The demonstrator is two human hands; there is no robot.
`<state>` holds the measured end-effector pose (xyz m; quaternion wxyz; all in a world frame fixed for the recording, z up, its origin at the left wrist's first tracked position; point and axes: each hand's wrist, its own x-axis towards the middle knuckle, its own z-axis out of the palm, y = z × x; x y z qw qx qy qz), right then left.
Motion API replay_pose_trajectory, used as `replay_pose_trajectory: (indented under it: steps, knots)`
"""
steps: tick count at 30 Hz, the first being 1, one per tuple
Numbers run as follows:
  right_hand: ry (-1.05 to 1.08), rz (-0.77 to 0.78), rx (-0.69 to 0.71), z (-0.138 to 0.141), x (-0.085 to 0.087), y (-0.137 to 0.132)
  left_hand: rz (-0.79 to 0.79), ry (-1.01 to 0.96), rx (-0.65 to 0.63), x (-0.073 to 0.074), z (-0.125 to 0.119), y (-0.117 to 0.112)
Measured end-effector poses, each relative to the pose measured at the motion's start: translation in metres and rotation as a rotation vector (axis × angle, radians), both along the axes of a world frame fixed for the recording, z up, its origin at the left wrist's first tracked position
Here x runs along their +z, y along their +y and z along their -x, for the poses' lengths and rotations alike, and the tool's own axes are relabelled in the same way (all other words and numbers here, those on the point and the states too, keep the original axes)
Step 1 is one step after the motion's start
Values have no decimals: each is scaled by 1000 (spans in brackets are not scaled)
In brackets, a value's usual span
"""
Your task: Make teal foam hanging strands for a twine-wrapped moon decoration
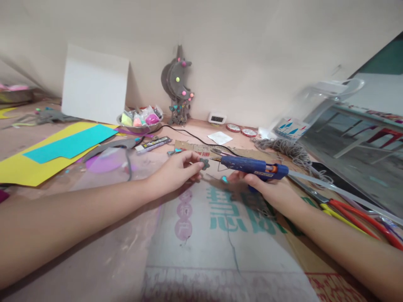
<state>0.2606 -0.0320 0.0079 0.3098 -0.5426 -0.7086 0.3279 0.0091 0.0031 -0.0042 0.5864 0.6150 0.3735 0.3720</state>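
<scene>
My left hand [181, 170] pinches a small grey felt piece with a scalloped, flower-like outline [204, 163] between thumb and fingers. Just right of that piece is the metal nozzle of a blue hot glue gun [244, 164], pointing left. My right hand [256, 182] is closed around the gun's handle, below its body. A small turquoise piece [224, 179] shows by my right fingertips, with a thin thread near it; whether the fingers touch it I cannot tell. A printed translucent plastic sheet [201, 247] lies beneath both hands.
Scissors with red and yellow handles [355, 216] and a bundle of grey cord [289, 153] lie at right. Yellow card [22, 170] and turquoise sheet [72, 142] lie left. Behind are a bowl [126, 121], a digital clock [217, 118] and a grey moon-shaped hanging ornament [178, 82].
</scene>
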Motion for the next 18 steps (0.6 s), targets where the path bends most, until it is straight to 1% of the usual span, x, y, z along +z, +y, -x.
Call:
replay_pose_trajectory:
  steps: [3, 6, 10, 13, 18]
  knots:
    - [-24, -43, 5, 1, 2, 1, 71, -22, 30, 6, -1, -3]
    - [-25, -37, 0, 2, 5, 0, 89, -57, 26, 9, -2, -4]
    - [-9, -46, 1, 3, 6, -1, 99, -20, 25, 7, -1, -3]
    - [17, -61, 22, 2, 5, 1, 90, -39, 27, 5, 0, -2]
    - [52, -53, 37, 1, 3, 3, 115, -59, 87, 6, 0, -2]
